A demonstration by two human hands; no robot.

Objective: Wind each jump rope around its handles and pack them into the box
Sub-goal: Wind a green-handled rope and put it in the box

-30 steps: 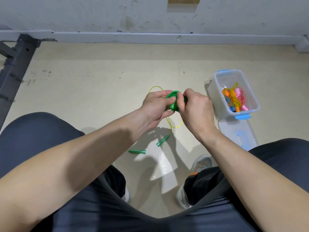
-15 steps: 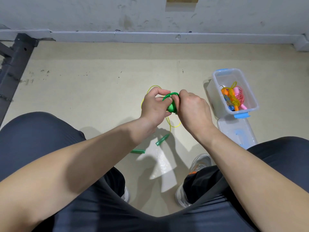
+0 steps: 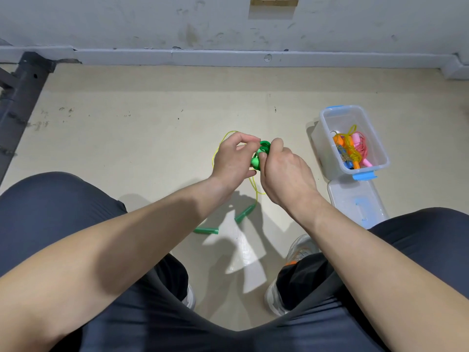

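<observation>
One dark metal frame (image 3: 22,97) is seen at the far left, standing against the base of the wall. A yellow-corded jump rope (image 3: 255,196) is spread loose on the beige floor, its two green handles (image 3: 206,230) lying apart below the hands, with part of its cord looping out behind the left hand (image 3: 232,161). That hand is raised above the floor with its fingers curled, and the green jump rope (image 3: 260,154) is pinched at its fingertips. The rope is bunched into a small bundle held between both hands; how much of it is wound cannot be told. The right hand (image 3: 284,174) is pressed close against the left, its fingers curled round the bundle's other side. Further right, a clear plastic box (image 3: 327,138) with blue clips is standing open on the floor, and wound ropes (image 3: 351,151) in orange, yellow and pink are packed inside. Its lid (image 3: 355,201) is laid flat just beside the near end.
</observation>
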